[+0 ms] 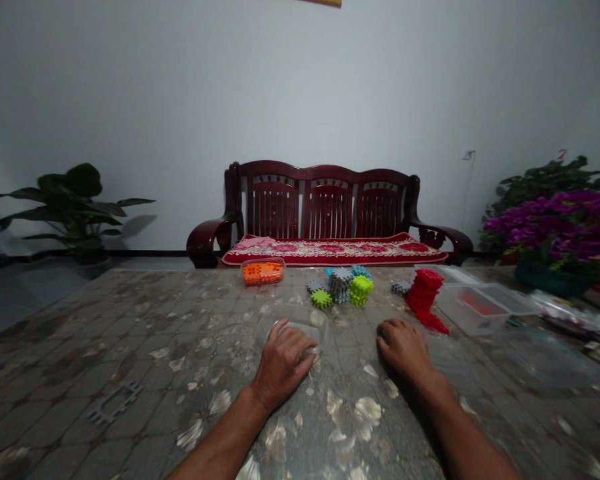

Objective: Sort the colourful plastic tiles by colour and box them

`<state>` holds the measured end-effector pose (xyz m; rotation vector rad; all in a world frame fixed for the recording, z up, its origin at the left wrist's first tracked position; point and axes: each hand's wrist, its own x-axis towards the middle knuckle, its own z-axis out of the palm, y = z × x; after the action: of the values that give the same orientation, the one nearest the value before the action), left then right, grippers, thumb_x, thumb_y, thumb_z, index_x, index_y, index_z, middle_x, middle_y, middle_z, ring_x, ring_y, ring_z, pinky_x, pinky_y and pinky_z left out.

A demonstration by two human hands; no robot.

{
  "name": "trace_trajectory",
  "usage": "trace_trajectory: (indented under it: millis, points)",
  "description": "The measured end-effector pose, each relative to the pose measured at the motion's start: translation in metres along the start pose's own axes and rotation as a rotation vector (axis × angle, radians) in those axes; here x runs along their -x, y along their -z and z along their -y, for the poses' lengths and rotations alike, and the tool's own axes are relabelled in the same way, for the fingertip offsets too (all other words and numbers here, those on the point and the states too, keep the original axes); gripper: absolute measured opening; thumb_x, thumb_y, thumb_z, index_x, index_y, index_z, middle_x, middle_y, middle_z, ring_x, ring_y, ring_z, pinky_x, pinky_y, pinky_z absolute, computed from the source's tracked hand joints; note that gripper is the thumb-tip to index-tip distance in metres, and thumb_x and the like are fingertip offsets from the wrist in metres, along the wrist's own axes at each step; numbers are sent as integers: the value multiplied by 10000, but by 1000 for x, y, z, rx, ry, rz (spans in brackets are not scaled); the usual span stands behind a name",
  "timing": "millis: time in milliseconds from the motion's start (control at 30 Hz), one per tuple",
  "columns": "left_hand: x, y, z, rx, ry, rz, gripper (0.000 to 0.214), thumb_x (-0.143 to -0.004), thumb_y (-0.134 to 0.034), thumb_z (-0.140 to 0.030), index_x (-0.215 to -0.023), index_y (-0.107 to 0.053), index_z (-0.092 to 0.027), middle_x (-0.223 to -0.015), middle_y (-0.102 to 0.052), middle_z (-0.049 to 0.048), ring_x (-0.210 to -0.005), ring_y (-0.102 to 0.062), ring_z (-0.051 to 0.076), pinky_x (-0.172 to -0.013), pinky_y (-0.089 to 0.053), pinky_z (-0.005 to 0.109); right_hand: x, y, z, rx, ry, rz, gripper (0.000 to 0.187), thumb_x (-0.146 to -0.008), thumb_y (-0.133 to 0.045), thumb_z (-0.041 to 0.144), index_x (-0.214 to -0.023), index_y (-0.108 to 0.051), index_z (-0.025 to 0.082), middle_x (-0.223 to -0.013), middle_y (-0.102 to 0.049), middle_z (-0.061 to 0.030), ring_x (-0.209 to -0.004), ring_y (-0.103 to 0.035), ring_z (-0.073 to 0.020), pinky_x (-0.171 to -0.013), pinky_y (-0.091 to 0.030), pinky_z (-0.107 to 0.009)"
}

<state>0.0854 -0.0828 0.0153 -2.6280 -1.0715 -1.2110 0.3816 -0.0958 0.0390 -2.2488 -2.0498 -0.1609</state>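
Observation:
My left hand (286, 359) is at the near rim of a clear plastic box (320, 319), its fingers bent over the edge and the thumb to the right. The box looks empty. My right hand (405, 345) rests on the table with its fingers loosely curved and apart, holding nothing I can see. Just beyond it stands a leaning stack of red interlocking pieces (425, 291), with a few more at its foot. Farther back are a stack of grey pieces (340, 285), a stack of lime green pieces (361, 291) and a loose green piece (321, 299).
An orange-filled clear box (263, 272) sits at the table's far edge. On the right are a clear box with red pieces (473, 310), a clear lid (545, 357) and purple flowers (555, 223). A grey frame piece (114, 402) lies at left on the patterned tablecloth (200, 373).

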Motion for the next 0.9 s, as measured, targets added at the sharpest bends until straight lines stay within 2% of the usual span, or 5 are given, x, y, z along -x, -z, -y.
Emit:
trace_trajectory:
  millis: [200,300,433,633,900]
  points:
    - [0,8,3,-54,36,-62,297,-851,-677,-325,-1140,-668,-257,-1098,-740,48,-1104,-639,239,-1180,-295,538,-1,1,-6,82,-82,-4,292,-908,-483,231,-1034,-742,178,-1139,-703,-140,-1084,-601,-296,-832,-365,-356]
    - [-1,11,12,-145,168,-161,304,-917,-576,-314,-1206,-655,-262,-1215,-698,73,-1216,-578,260,-1192,-268,553,-1,2,-7,106,-99,-5,303,-916,-468,222,-1024,-748,175,-1124,-700,-155,-1075,-598,-301,-825,-365,-360]
    - [0,11,32,-242,393,-278,262,-946,-513,-311,-1125,-699,-268,-1261,-651,95,-1188,-573,279,-1081,-425,512,-1,4,-6,114,-99,-4,313,-915,-459,216,-1024,-750,173,-1128,-699,-155,-1076,-594,-298,-834,-364,-369]
    - [3,6,51,-213,553,-268,247,-925,-517,-292,-1028,-736,-244,-1225,-625,106,-1160,-609,272,-996,-522,453,-2,4,-10,124,-107,14,328,-886,-472,184,-1057,-750,168,-1145,-695,-165,-1110,-593,-304,-840,-377,-371]
    - [0,10,45,-154,705,-188,288,-942,-487,-326,-995,-762,-261,-1209,-624,82,-1086,-652,233,-878,-567,355,-2,3,-18,134,-152,17,344,-879,-465,177,-1050,-764,174,-1157,-687,-186,-1106,-601,-327,-832,-407,-387]
